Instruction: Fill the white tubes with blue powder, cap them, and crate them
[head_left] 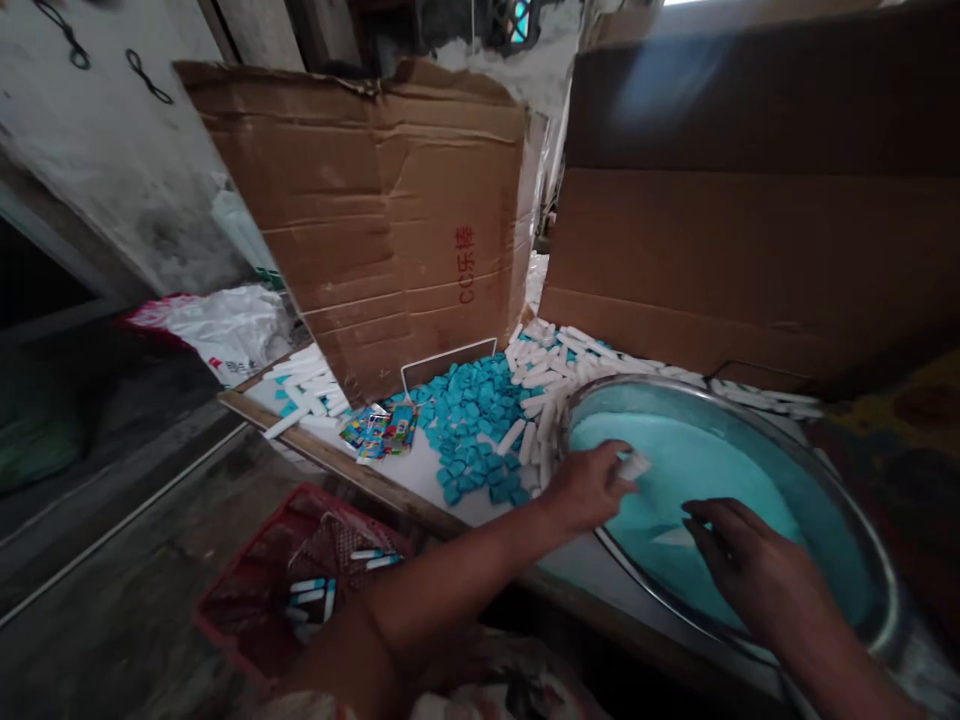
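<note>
Over a large metal basin [851, 480] of pale turquoise powder [720, 465], both my hands are at work. My left hand [589, 487] is closed round a small whitish tube [634, 465], blurred, its end pointing right above the powder. To the right, my right hand [750, 560] is low over the basin with its fingers curled. A white pointed piece [673, 537] shows at its fingertips; its kind and how it is gripped are unclear. White tubes [544, 375] lie heaped against the basin's left rim, beside a pile of blue caps [472, 415].
Colourful small packets [381, 430] and more white tubes [311, 385] lie at the table's left end. Upright cardboard sheets [405, 220] wall off the back. Below the table edge, a red plastic crate [247, 590] holds several blue-and-white tubes [307, 592]. A white plastic bag [232, 330] is at the left.
</note>
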